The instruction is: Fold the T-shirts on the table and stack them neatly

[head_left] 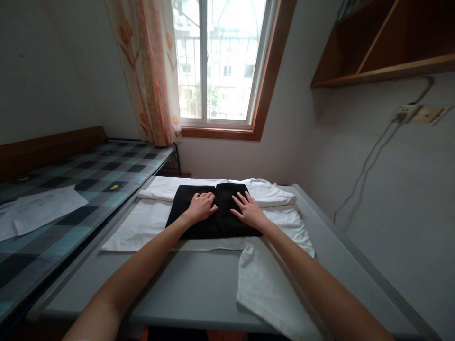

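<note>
A white shirt-like garment [131,227] lies spread on the grey table [199,284], with one sleeve [263,284] reaching over the front edge at the right. On top of it rests a flat black rectangular piece [222,226], with a seam or gap down its middle; whether it is cloth or a board I cannot tell. My left hand [203,207] presses on its left half, fingers slightly bent and holding nothing. Fingers spread, my right hand [248,210] lies on the right half, also holding nothing.
A bed with a checked mattress [106,180] stands along the left, with papers [46,208] on it. Behind the table are a window [227,66] and a flowered curtain [152,71]. A wooden shelf [384,71] and a power cord [366,166] are on the right wall.
</note>
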A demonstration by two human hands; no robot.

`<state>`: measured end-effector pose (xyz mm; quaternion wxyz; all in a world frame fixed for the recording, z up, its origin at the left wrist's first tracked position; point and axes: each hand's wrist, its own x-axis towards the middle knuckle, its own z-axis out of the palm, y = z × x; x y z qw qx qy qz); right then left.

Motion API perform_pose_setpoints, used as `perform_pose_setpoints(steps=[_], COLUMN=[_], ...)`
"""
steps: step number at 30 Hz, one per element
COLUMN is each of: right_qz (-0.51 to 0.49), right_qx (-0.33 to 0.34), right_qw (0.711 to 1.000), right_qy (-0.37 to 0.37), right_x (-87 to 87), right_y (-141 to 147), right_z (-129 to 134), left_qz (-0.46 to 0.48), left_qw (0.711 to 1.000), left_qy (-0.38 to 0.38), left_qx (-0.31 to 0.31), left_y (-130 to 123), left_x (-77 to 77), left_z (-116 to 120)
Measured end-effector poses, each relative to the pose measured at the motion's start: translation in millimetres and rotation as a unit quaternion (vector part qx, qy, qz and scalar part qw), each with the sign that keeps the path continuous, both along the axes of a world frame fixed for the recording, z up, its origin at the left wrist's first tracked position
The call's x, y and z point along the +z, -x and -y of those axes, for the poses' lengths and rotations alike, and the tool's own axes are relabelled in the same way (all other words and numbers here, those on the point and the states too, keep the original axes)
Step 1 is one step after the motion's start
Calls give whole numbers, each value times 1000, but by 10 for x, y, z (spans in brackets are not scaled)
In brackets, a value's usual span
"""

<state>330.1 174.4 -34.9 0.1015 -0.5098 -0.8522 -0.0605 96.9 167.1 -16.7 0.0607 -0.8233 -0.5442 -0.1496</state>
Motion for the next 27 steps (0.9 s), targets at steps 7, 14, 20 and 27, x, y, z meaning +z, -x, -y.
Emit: perform_pose_setpoints(steps=[7, 14, 20, 27], right_qz=[-101, -57, -27, -24], right_qx=[104, 329, 321, 350], right_qw=[983, 935, 937, 925], right_qy=[-114, -122, -136, -148], right_x=[228, 282, 69, -7], right_y=[202, 1107, 1568, 1731], right_z=[202, 660, 728, 728], left_qz=[184, 320, 386, 435], left_qw=[967, 918, 882, 853], left_qy=[33, 189, 250, 262], left_qx=[173, 140, 102, 119], left_y=[674, 1232, 1319, 1375], left_x=[124, 129, 119, 50], left_z=[-420, -795, -858, -868])
